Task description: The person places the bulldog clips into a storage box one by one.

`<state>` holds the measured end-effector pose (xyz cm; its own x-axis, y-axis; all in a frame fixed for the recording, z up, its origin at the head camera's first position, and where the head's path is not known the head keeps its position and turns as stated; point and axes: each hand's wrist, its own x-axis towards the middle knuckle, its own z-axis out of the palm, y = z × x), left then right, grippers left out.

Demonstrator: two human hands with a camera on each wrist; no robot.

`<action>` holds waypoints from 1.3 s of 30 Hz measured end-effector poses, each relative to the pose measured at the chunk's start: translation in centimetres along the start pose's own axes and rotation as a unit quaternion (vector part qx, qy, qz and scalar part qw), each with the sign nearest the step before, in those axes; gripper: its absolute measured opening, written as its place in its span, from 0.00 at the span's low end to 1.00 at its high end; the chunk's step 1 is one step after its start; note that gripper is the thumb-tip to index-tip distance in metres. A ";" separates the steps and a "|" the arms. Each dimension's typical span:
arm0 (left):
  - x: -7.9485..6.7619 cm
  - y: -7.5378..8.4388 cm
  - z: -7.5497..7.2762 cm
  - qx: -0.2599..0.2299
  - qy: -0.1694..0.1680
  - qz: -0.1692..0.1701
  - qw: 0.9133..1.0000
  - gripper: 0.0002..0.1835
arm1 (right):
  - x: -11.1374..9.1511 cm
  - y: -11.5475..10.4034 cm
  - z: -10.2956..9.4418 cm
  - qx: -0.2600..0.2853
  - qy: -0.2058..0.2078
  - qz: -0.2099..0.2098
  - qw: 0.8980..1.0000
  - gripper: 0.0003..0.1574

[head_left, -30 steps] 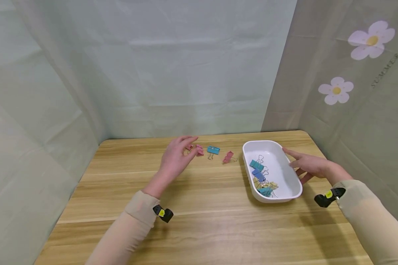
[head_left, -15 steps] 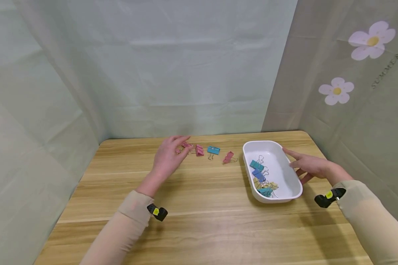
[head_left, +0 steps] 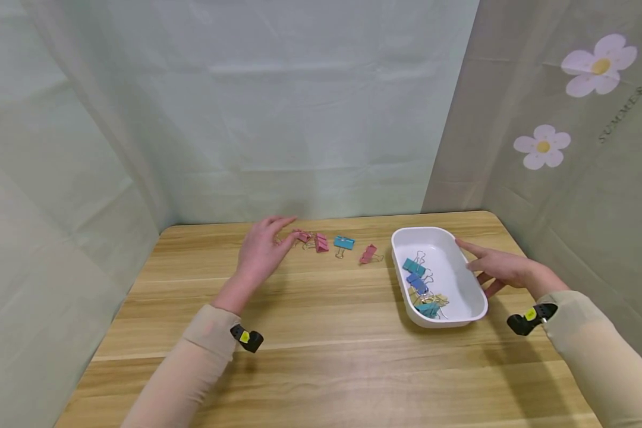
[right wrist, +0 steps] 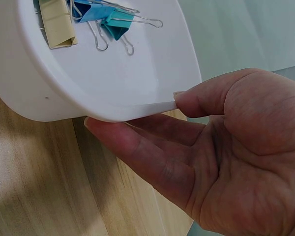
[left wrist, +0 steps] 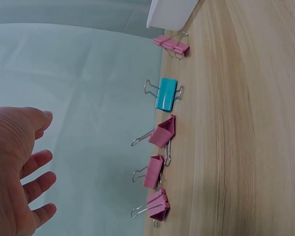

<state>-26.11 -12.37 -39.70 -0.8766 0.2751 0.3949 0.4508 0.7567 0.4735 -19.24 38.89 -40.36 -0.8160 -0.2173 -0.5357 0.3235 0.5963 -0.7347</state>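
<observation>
My left hand (head_left: 260, 249) hovers by the left end of a row of binder clips, its fingers loosely spread and holding nothing. Closest to it are pink binder clips (head_left: 302, 236), with another pink clip (head_left: 321, 243) just right of them. A teal binder clip (left wrist: 166, 94) follows, then a pink binder clip (left wrist: 172, 45) near the tray. My right hand (head_left: 502, 267) grips the right side of a white plastic tray (right wrist: 137, 110), thumb at the rim and fingers against the outer wall. Inside lie a blue binder clip (head_left: 418, 283), teal ones and yellow ones.
The wooden table (head_left: 321, 356) bears the clip row along its far part and the tray on its right half. A pale curtain (head_left: 299, 119) rises behind the table's far edge. A flower-printed curtain (head_left: 594, 196) stands on the right.
My left hand has moved left along the row, uncovering pink binder clips that its fingers overlapped before. The right hand and the tray have stayed put.
</observation>
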 end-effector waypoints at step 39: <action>1.2 -3.9 -0.6 -0.010 -0.018 -0.081 0.997 0.23 | -0.2 -0.3 0.1 0.000 -0.002 -0.001 1.000 0.49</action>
<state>-28.82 -15.36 -40.56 -0.9434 0.1725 0.2833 0.3061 0.7815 0.5437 -19.14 38.66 -40.07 -0.8153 -0.2213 -0.5351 0.3218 0.5952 -0.7364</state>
